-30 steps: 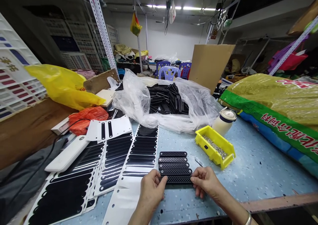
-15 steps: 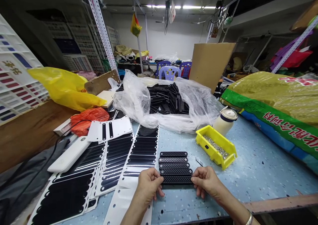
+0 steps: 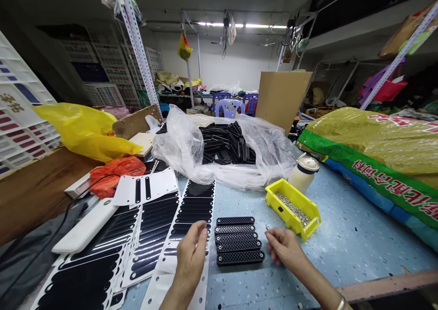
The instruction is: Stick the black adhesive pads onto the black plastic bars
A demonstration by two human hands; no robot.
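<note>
Lying flat in the lower middle of the frame, five black oblong plastic strips (image 3: 238,239) with a diamond-lattice face and rounded ends sit side by side, touching, on the speckled pale-blue tabletop (image 3: 342,241). Each strip's long axis runs left to right across the frame, and the row steps away toward the top of the frame. The left hand (image 3: 190,255) is empty, fingers loosely together, over a white backing sheet of glossy black oblong stickers (image 3: 196,205) just left of the strips; whether it touches the paper I cannot tell. The right hand (image 3: 284,249) is empty too, loosely curled just beside the strips' right ends, so the two hands are apart with the strips between them. More such sheets fan out toward the lower left. Right of the strips stands a yellow plastic bin (image 3: 287,216) of small metal parts, with a white lidded jar (image 3: 303,175) behind it. Further up, a crumpled clear plastic bag (image 3: 185,150) holds more black pieces, and a yellow-green woven sack (image 3: 376,136) fills the right side.
</note>
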